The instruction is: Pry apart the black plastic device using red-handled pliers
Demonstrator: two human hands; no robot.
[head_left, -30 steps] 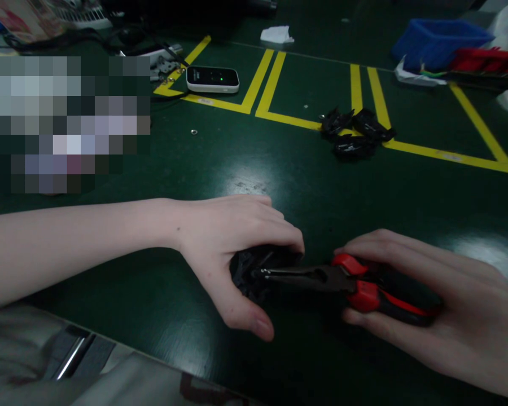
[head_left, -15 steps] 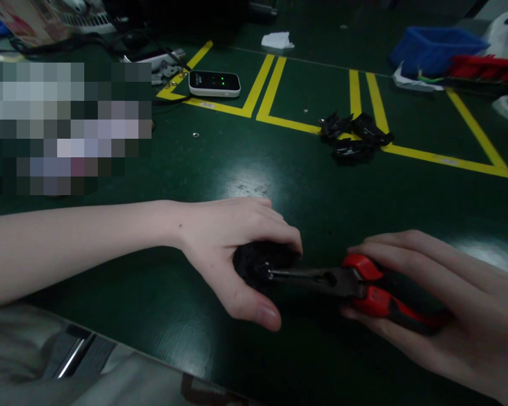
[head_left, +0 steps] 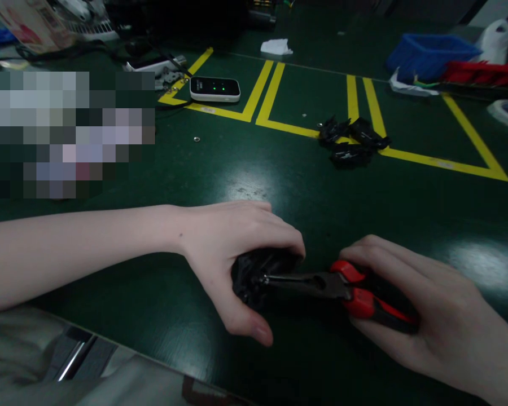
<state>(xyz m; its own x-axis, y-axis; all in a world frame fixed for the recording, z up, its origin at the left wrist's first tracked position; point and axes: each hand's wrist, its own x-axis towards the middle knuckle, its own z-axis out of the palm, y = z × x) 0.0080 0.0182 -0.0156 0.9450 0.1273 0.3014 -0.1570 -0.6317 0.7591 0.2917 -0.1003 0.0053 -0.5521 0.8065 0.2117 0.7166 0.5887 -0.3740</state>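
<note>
Gripping a black part (head_left: 254, 270) against the table (head_left: 279, 186), my left hand (head_left: 232, 248) arches over it, thumb low on the near side and fingers (head_left: 288, 242) curled over the top, so the piece cannot slide while a tool works on it. The part sits at the near middle of the table, mostly hidden under that hand. From the right, long-nose pliers (head_left: 313, 282) lie nearly level with their nose shut or almost shut at the part's edge; what the tip pinches I cannot tell. My right hand (head_left: 410, 304) wraps the red-and-black handles, fingers closed round them, squeezing, with the wrist low to the table, which I judge steadies the pull. Well beyond, a heap of black parts (head_left: 351, 144) lies across a yellow tape line (head_left: 427, 160). Farther left rests a small device (head_left: 214, 89) with green lights; a blue bin (head_left: 432, 53) stands at the far right.
</note>
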